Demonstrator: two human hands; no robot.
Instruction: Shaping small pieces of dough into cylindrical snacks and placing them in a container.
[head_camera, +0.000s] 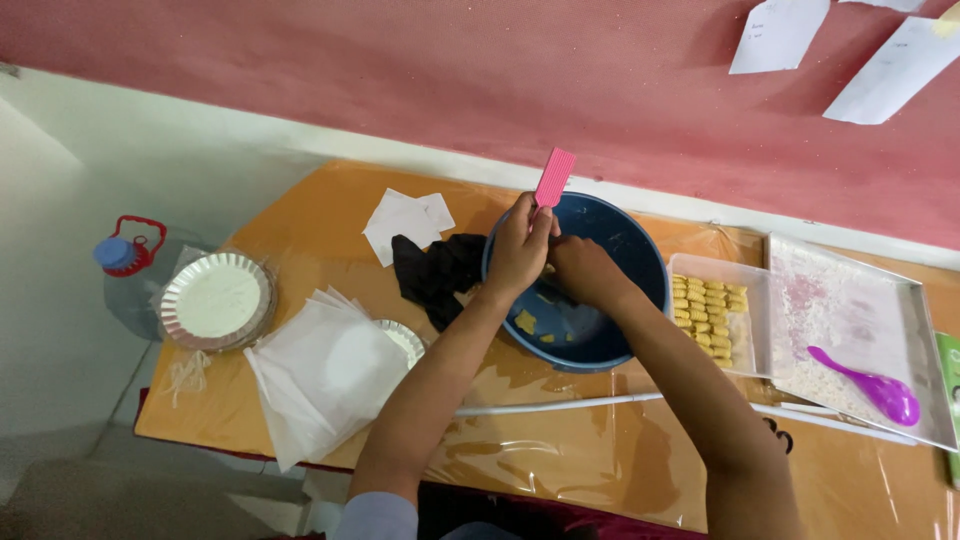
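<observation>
An orange table (560, 440) under clear plastic is set against a red wall (500, 90). A metal tray (850, 300) dusted with crumbs bears a purple spoon (868, 385); beside it, a clear container (745, 335) is partly filled with rows of yellow pieces. In the blue bowl (620, 250) only a few dough scraps are seen, so most shaping appears done. The pink ridged card (554, 177) is gripped by the closed left hand (520, 248); the right hand (585, 270) rests inside the bowl, its grip hidden.

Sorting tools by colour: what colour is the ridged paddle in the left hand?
Pink, ridged paddle, in the left hand, head view.
</observation>
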